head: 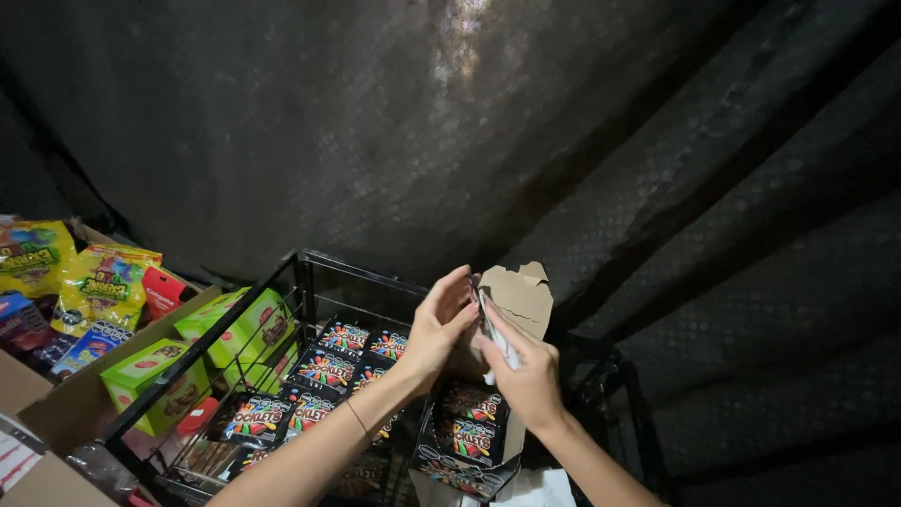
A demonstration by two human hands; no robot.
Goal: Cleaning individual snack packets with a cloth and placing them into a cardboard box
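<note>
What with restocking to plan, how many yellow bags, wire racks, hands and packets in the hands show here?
yellow bags: 2
wire rack: 1
hands, left hand and right hand: 2
packet pinched between them: 1
Total: 6

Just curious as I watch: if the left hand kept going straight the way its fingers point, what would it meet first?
The left hand points up and right, so it would probably meet the torn flap of the open cardboard box first. Depth is hard to judge.
</note>
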